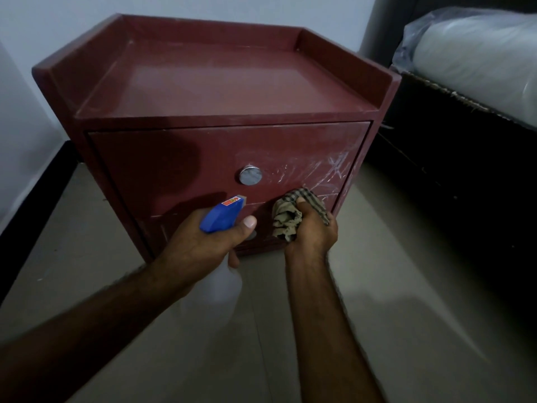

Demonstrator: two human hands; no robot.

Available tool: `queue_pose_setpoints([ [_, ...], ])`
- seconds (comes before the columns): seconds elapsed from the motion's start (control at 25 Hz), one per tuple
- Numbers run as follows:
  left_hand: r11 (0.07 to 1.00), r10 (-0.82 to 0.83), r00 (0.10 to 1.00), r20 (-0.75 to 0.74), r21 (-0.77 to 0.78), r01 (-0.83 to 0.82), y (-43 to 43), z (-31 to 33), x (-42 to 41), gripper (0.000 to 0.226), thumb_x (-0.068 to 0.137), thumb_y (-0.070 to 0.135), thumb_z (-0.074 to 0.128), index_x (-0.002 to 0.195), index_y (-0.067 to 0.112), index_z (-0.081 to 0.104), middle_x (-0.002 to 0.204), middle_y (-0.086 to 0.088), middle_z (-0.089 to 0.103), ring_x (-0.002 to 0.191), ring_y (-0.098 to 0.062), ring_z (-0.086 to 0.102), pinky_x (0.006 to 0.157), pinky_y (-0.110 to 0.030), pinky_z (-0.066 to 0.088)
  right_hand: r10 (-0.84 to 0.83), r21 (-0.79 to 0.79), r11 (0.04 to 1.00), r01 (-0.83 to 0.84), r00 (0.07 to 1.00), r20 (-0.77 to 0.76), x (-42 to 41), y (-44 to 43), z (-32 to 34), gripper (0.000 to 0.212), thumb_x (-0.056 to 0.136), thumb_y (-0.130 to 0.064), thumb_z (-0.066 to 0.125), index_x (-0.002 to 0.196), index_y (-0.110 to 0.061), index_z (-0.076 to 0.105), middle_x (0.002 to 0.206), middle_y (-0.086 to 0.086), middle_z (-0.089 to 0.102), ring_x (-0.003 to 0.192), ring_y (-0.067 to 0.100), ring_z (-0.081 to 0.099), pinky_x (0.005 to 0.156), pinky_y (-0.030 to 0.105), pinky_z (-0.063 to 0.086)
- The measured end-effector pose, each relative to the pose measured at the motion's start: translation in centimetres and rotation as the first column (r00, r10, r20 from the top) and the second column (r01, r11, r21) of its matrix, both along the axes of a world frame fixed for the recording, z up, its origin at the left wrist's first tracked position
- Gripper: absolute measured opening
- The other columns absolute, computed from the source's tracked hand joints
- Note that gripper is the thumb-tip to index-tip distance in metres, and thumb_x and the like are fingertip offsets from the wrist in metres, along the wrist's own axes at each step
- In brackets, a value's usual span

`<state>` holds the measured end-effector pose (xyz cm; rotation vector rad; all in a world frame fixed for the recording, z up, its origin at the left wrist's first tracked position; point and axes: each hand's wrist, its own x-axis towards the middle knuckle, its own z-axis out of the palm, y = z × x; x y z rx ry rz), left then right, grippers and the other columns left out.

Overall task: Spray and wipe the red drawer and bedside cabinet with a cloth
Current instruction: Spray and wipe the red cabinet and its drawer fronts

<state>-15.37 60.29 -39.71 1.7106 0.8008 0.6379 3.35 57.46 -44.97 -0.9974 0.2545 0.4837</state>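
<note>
We crouch before the red cabinet (343,71), which stands on the floor (406,286) just beside a bed (453,158). Our left hand (200,245) is curled round the neck of the spray bottle (222,218), thumb laid along its blue head, and the nozzle points at the drawer (174,164) just below its round metal knob (250,175). Our right hand (312,232) clutches the cloth (290,221) in a loose bunch at the lower right of the drawer front; we cannot tell whether the cloth touches the wood.

The step in hand looks like spraying the drawer front before wiping. The pale streaks (328,173) sit to the right of the knob, so we should swing the nozzle that way, not at the cleaner left half. A light mist from a short way off should serve better than a heavy squirt, which would likely run down into the seam below. We should keep the cloth clear of the spray path, then open the bunch into a flatter pad so more of it meets the surface. Wiping in long overlapping strokes, with a pass round the knob, should lift the marks. The top of the cabinet also looks dusty and awaits the same treatment.
</note>
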Motion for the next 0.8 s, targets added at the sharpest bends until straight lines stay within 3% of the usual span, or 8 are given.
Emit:
queue_pose_setpoints([
  [0.08,1.000,0.006,1.000,-0.002,0.007,-0.006,-0.1,0.1,0.2,0.037,0.083,0.061,0.069,0.084,0.024,0.073,0.062,-0.004,0.069,0.063,-0.015,0.068,0.076,-0.036,0.049,-0.005,0.045,0.999,0.005,1.000,-0.004,0.2,0.1,0.4,0.043,0.076,0.007,0.082,0.116,-0.005,0.071,0.101,0.019,0.078,0.083,0.035,0.079,0.065,0.044,0.065],
  [0.24,1.000,-0.007,1.000,-0.018,0.022,0.007,-0.5,0.3,0.4,0.048,0.084,0.060,0.068,0.073,0.014,0.063,0.058,-0.007,0.062,0.058,-0.016,0.061,0.071,-0.036,0.050,-0.030,0.094,0.995,0.024,0.997,0.068,1.0,0.1,0.5,0.062,0.074,0.001,0.085,0.132,-0.008,0.064,0.108,0.017,0.077,0.085,0.031,0.079,0.067,0.042,0.065],
  [0.36,0.999,-0.020,0.999,-0.043,0.040,0.021,-0.9,0.6,0.7,0.051,0.088,0.061,0.067,0.075,0.012,0.064,0.059,-0.012,0.065,0.057,-0.014,0.061,0.070,-0.034,0.046,-0.024,0.033,0.999,0.023,1.000,0.011,1.1,-0.3,-0.4,0.047,0.077,0.006,0.080,0.123,-0.002,0.068,0.105,0.021,0.077,0.084,0.035,0.078,0.065,0.042,0.065],
  [0.48,1.000,-0.018,0.999,-0.038,0.014,0.018,-0.9,0.8,1.0,0.064,0.082,0.068,0.067,0.099,0.007,0.068,0.062,-0.018,0.068,0.071,-0.030,0.071,0.081,-0.039,0.053,-0.035,0.005,0.999,0.035,0.999,-0.017,1.5,-0.1,-0.6,0.044,0.076,0.006,0.080,0.118,-0.002,0.070,0.102,0.021,0.077,0.084,0.037,0.078,0.069,0.051,0.066],
  [0.56,1.000,-0.016,0.999,-0.046,-0.003,0.016,-1.0,0.7,1.3,0.070,0.076,0.072,0.065,0.109,0.010,0.068,0.063,-0.018,0.068,0.078,-0.034,0.073,0.089,-0.042,0.054,-0.050,0.044,0.998,0.050,0.999,0.004,1.7,0.1,-0.2,0.050,0.074,0.004,0.082,0.121,-0.006,0.068,0.101,0.018,0.078,0.080,0.033,0.079,0.066,0.046,0.066],
  [0.68,1.000,-0.020,0.998,-0.058,-0.013,0.019,-1.2,0.6,1.6,0.052,0.079,0.069,0.066,0.093,0.019,0.071,0.065,-0.015,0.071,0.083,-0.030,0.075,0.095,-0.051,0.054,-0.075,0.065,0.995,0.072,0.996,0.041,1.7,-0.2,-0.3,0.051,0.074,0.003,0.084,0.121,-0.008,0.068,0.099,0.015,0.078,0.079,0.030,0.079,0.063,0.039,0.064],
  [0.8,0.999,-0.022,0.998,-0.052,-0.027,0.021,-1.5,0.6,1.9,0.054,0.081,0.066,0.068,0.091,0.013,0.069,0.081,-0.017,0.076,0.091,-0.033,0.075,0.095,-0.056,0.055,-0.060,0.003,0.998,0.060,0.998,-0.012,1.8,-0.5,-1.0,0.040,0.077,0.005,0.080,0.116,-0.001,0.070,0.102,0.021,0.077,0.083,0.036,0.078,0.070,0.047,0.066],
])
